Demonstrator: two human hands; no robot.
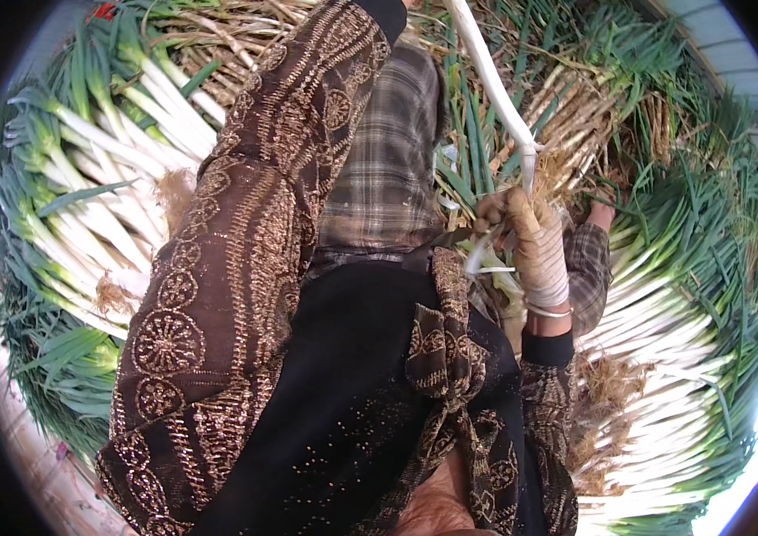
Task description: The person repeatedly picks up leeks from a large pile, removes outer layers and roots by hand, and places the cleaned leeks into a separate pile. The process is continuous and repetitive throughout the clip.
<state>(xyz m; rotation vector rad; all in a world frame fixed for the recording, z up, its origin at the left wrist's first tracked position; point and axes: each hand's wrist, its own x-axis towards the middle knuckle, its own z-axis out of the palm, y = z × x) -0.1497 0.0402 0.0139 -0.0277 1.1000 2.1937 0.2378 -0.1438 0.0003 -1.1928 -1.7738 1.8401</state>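
Note:
A long white stalk of a Welsh onion or leek (pixel 496 94) runs from the top edge down to my right hand (pixel 519 224). That hand wears a dirty, pale glove or wrapping, and its curled fingers close around the stalk's lower end. Brown roots lie beside the stalk there. Below the fingers are a blurred pale strip and torn, pale green leaf layers (pixel 503 278). My left arm reaches to the top edge in a patterned sleeve; the hand itself is out of view, with only a sliver of skin past the black cuff.
White-stemmed onions with green leaves are heaped at left (pixel 104 194) and at right (pixel 660 375). Browner, unpeeled stalks (pixel 570 120) lie ahead on the right, more at upper left (pixel 218 47). Plaid cloth covers a leg (pixel 382 154) between the arms. Loose leaves litter the ground in front.

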